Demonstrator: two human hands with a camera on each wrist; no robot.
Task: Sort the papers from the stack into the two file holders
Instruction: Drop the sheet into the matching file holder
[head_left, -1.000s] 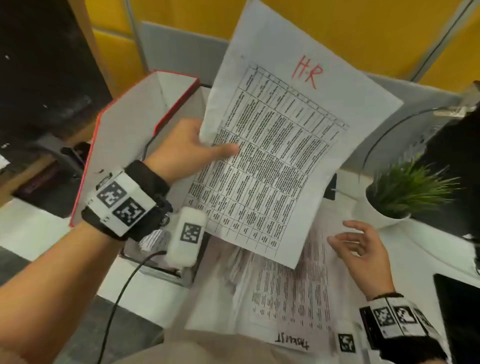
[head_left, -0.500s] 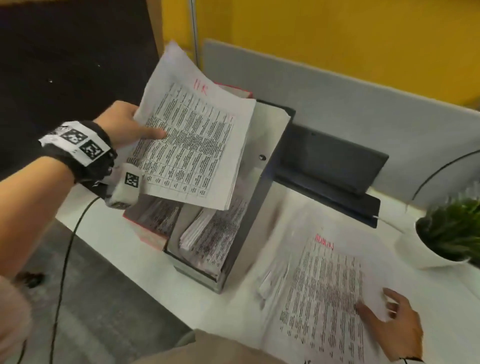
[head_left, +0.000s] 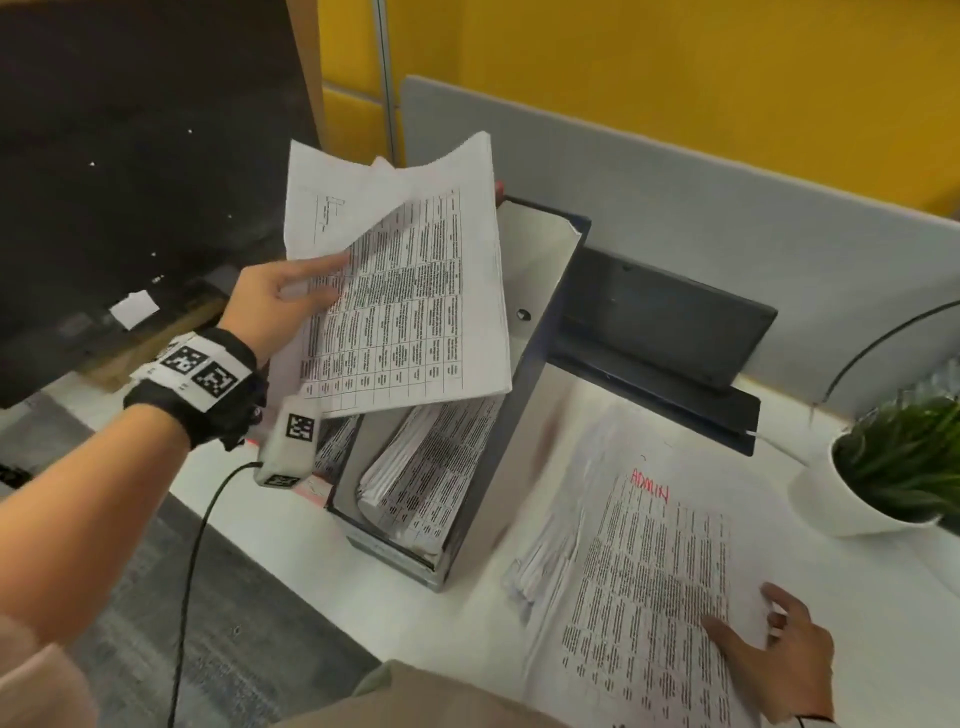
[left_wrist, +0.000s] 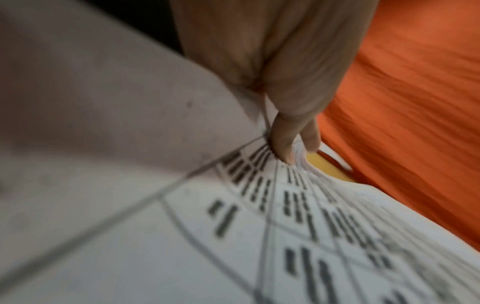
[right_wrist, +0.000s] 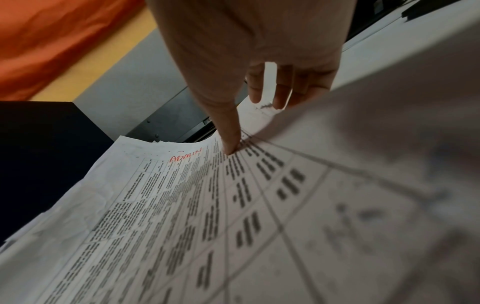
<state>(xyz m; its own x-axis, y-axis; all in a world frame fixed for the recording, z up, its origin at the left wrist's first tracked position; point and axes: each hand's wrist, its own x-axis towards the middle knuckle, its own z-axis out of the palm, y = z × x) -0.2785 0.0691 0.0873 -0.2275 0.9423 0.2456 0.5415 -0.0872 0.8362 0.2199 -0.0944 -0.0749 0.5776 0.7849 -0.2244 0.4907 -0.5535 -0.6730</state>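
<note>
My left hand pinches a printed table sheet at its left edge and holds it tilted over the two file holders. The dark blue holder stands open with a bundle of papers inside. The red holder to its left is mostly hidden by the sheet and my wrist. In the left wrist view, thumb and fingers clamp the sheet. The paper stack lies on the white table, its top sheet marked ADMIN in red. My right hand rests flat on it, its index fingertip pressing the top sheet.
A potted plant stands at the right edge. A dark device on a stand sits behind the stack against a grey partition. A black cable hangs from my left wrist past the table's front edge.
My left hand has carried the sheet left and down over the file holders. My right hand has come down onto the stack, where the ADMIN sheet now shows on top.
</note>
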